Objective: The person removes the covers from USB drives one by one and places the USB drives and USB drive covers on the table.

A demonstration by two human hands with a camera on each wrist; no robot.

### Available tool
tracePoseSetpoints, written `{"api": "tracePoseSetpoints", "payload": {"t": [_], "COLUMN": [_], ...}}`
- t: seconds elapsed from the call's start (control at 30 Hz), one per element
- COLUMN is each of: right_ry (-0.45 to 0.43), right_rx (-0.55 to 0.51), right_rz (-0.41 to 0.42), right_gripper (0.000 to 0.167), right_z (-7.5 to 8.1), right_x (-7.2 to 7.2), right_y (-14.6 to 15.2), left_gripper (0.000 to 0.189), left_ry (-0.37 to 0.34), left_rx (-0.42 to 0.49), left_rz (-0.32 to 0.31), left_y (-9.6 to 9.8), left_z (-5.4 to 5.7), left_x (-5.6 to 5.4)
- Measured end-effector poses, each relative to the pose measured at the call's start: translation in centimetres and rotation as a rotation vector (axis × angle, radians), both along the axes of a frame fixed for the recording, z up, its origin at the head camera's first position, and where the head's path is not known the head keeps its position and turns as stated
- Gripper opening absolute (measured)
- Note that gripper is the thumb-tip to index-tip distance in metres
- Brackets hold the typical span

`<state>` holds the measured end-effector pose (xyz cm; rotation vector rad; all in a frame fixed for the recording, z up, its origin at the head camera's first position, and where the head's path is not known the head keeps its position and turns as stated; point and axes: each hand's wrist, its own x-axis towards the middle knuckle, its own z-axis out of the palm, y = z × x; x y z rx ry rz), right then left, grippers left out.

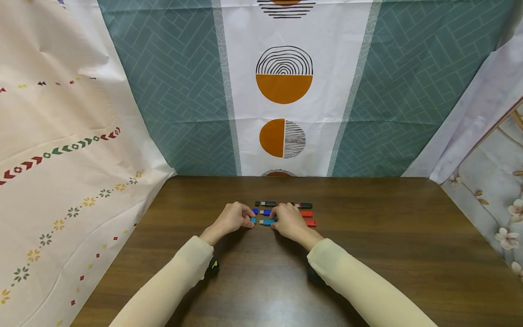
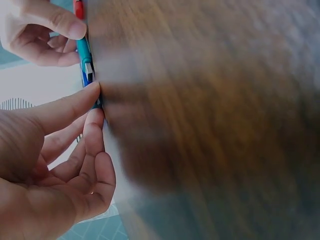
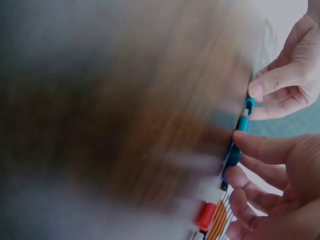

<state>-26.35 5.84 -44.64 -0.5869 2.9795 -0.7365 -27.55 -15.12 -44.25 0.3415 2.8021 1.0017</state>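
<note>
My left hand (image 1: 234,216) pinches a small teal cap (image 3: 250,104) between thumb and fingertips, low at the tabletop. Just to its right a teal USB stick (image 1: 267,222) lies with its metal plug bare, pointing at the cap's open end. Thumb and fingers of my right hand (image 1: 288,221) pinch the stick's body. A narrow gap separates plug and cap in the right wrist view. Beyond them a blue USB stick (image 1: 264,212) lies beside its blue cap (image 1: 255,211), and behind it a black USB stick (image 1: 268,204) beside a black cap (image 1: 257,203).
Right of my right hand, partly covered by it, are a front red piece (image 1: 311,223), another red piece (image 1: 307,214) and a black-and-red USB stick (image 1: 305,205). The brown wooden table (image 1: 388,254) ends at a patterned curtain (image 1: 282,104).
</note>
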Motion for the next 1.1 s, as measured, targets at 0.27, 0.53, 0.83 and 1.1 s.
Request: {"api": "tracePoseSetpoints", "payload": {"t": [0.27, 0.53, 0.83, 1.1], "right_ry": [0.011, 0.006, -0.01, -0.006], "right_rx": [0.025, 0.016, -0.112, -0.214], "right_rz": [0.001, 0.002, 0.023, -0.037], "right_gripper": [0.015, 0.016, 0.015, 0.013], "right_z": [0.0, -0.1, 2.2, 3.7], "right_x": [0.1, -0.1, -0.3, -1.3], "right_y": [0.1, 0.4, 3.3, 8.3], "left_gripper": [0.017, 0.018, 0.013, 0.02], "left_ry": [-0.007, 0.004, 0.046, 0.1], "left_rx": [0.01, 0.011, 0.032, 0.084], "left_rz": [-0.012, -0.016, -0.034, -0.095], "left_y": [0.2, 0.3, 0.8, 2.5], "left_z": [-0.1, 0.0, 0.7, 1.7], "left_x": [-0.1, 0.0, 0.6, 0.9]}}
